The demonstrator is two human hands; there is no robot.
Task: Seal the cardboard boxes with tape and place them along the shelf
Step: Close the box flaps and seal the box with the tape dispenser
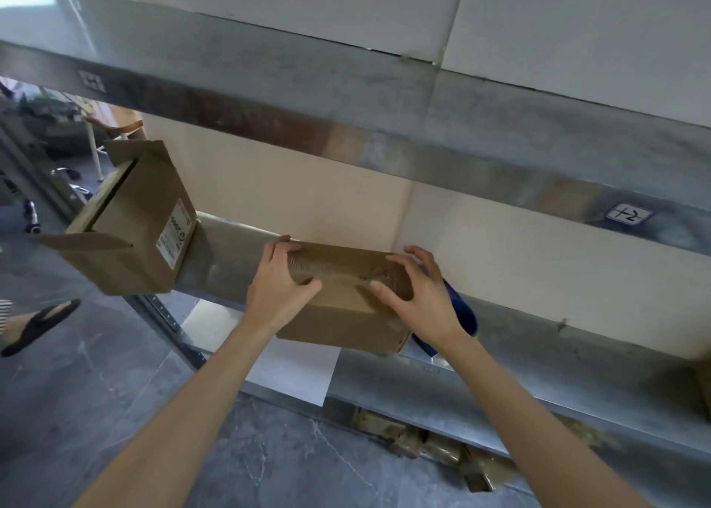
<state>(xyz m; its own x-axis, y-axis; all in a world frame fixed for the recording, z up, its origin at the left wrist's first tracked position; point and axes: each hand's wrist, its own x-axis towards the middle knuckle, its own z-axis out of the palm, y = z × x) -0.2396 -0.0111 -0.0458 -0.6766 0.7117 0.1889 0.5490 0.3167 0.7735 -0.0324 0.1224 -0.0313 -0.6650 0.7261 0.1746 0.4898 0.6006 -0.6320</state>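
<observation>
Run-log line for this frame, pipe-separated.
left hand grips taped brown cardboard box, left end | right hand grips right end | box on grey metal shelf | open-flapped brown cardboard box at left

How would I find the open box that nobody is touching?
Follow the grey metal shelf to its left end. The open box sits there. Unlike the closed box nearby, its flaps stick out and a white label is on its side.
</observation>
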